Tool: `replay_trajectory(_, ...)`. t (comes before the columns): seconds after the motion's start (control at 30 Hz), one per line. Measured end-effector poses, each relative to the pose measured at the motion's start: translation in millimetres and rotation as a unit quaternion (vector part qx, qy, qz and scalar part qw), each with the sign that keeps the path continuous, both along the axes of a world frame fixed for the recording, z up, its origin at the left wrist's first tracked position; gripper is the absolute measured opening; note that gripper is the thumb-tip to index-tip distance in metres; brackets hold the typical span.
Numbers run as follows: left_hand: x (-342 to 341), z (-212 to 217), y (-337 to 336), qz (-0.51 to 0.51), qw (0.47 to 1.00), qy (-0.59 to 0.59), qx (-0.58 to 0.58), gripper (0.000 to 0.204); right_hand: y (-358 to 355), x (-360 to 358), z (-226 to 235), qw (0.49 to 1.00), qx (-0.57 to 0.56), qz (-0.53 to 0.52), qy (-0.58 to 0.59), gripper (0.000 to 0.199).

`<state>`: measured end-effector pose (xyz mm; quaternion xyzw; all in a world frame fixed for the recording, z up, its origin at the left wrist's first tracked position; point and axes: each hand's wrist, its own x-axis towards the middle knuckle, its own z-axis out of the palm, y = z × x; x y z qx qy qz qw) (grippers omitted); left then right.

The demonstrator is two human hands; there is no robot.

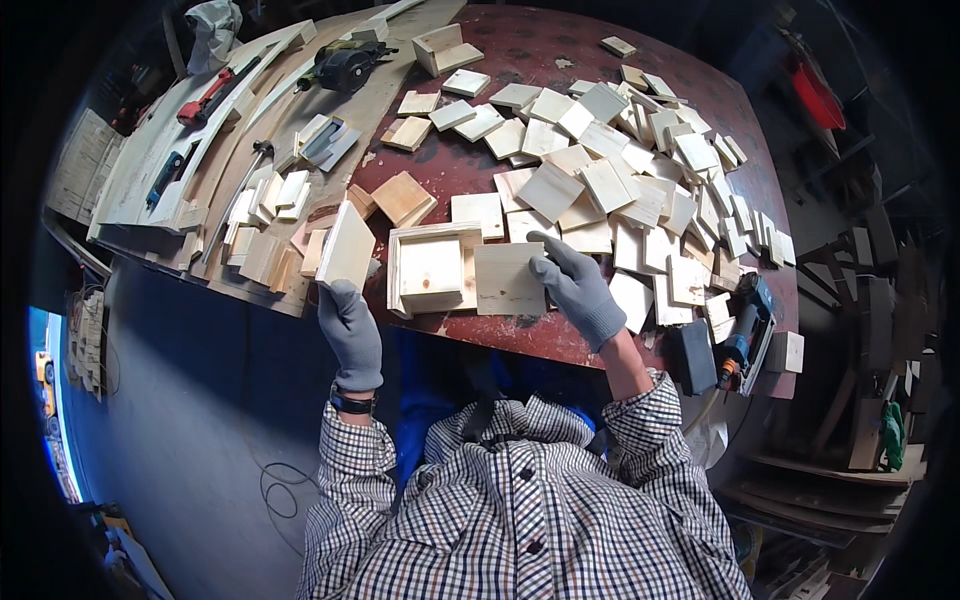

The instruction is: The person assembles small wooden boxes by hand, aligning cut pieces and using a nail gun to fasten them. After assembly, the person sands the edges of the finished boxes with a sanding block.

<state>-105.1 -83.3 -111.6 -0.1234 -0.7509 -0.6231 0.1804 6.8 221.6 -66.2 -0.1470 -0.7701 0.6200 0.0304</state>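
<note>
Grey gloves cover both hands. My left hand [352, 338] grips the lower end of a pale wooden panel [346, 246], held tilted at the table's near left edge. My right hand [582, 292] pinches the right side of a square wooden board [509, 279], fingers on its far corner and side. Between the two hands stands a small open wooden box [430, 268] with raised walls. The square board is right beside the box's right wall; whether they touch I cannot tell.
Many loose wooden squares [552, 190] cover the red table [520, 338]. A blue nail gun [748, 335] lies at its right edge, beside a dark block [690, 357]. At the left, a wooden bench [225, 255] carries a circular saw [347, 64], a red tool [206, 98] and stacked offcuts [262, 255].
</note>
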Motion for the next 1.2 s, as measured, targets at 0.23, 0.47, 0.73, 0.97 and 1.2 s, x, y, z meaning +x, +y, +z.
replay_trajectory(0.23,53,-18,-8,-0.009,1.0,0.008,-0.025,0.071,-66,-81,1,0.987,0.153,0.05,0.014,0.057)
replay_trajectory(0.47,69,3,-14,-0.022,0.998,0.049,-0.038,0.076,-79,-91,-17,0.989,0.137,-0.004,-0.049,0.057)
replay_trajectory(0.73,77,6,-6,-0.05,0.998,0.025,-0.027,0.08,-64,-72,-27,0.96,0.262,0.016,0.097,0.045)
replay_trajectory(0.97,89,4,1,-0.148,0.968,0.106,-0.175,0.074,-64,-21,-1,0.97,0.141,0.052,0.189,0.052)
replay_trajectory(1.2,86,28,20,-0.371,0.918,0.016,-0.137,0.069,-48,34,21,0.952,0.158,0.216,0.148,0.067)
